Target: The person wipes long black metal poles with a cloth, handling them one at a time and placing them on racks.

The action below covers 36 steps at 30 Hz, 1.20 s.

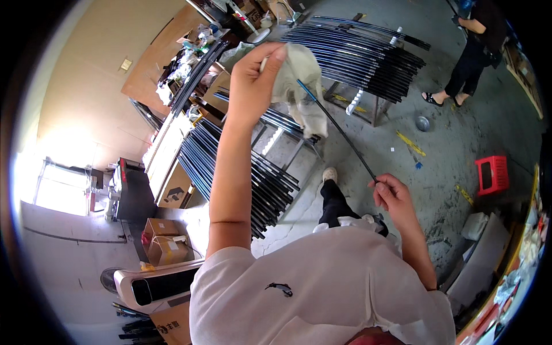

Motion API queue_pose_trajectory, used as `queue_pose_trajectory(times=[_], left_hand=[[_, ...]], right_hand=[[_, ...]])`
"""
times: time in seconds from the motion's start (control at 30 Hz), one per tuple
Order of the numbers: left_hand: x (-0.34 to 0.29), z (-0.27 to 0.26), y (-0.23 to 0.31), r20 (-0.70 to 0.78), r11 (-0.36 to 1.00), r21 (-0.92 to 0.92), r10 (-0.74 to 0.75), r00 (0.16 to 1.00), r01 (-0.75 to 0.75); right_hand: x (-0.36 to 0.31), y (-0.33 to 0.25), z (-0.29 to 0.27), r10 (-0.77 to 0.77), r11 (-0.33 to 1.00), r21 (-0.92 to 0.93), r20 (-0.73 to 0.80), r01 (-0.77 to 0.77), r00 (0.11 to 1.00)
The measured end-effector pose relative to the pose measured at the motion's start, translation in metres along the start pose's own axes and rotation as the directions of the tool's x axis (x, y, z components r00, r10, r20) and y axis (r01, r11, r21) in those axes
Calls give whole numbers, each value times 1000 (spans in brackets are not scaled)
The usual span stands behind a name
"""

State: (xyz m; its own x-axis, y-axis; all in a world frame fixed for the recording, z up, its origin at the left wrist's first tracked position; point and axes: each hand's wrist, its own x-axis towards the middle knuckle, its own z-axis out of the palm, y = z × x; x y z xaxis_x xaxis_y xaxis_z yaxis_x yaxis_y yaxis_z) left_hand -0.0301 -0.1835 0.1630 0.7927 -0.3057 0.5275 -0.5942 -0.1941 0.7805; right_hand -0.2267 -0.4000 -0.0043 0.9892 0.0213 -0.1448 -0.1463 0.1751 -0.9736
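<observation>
Right in front of the far rack's (355, 102) L edge (from this angle), the L hand (253, 85) is closed up, thumb + fingers pinching a white cloth (299, 66) that hangs down loose. R hand (397, 198) is def not wide: narrow pinch on the lower end of a thin dark rod (346, 137), fingers curled. Rod slants up-left over the floor (397, 121), its bluish top end in front of the cloth; can't tell if they actually touch.

Count-wise: 2 hands, 1 cloth, 1 rod held. Racked stuff: at least 2 batches, i.e. far rods (356, 54) on that rack + near rods (270, 190) on the near rack (273, 141), too overlapped to count. Past the far rack's R edge: 1 co-worker (483, 52), 1 round metal container (422, 123) on the floor, & further R 1 red plastic stool or crate (502, 172).
</observation>
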Motion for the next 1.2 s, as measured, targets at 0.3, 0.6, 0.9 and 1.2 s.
queue_pose_trajectory(times=[0.3,0.6,0.9,1.2], left_hand=[[-46,40,21,334,762,344,447,830,-549],[-89,45,9,297,742,415,436,849,-526],[-46,17,-1,-350,961,-234,59,935,-149],[-90,88,-13,22,462,-846,-465,885,265]], right_hand=[[8,9,-1,-45,996,68,-97,52,994],[0,25,-2,-84,988,122,-59,91,995],[-8,16,9,-30,994,101,8,29,1000],[13,1,29,-172,981,98,25,169,985]])
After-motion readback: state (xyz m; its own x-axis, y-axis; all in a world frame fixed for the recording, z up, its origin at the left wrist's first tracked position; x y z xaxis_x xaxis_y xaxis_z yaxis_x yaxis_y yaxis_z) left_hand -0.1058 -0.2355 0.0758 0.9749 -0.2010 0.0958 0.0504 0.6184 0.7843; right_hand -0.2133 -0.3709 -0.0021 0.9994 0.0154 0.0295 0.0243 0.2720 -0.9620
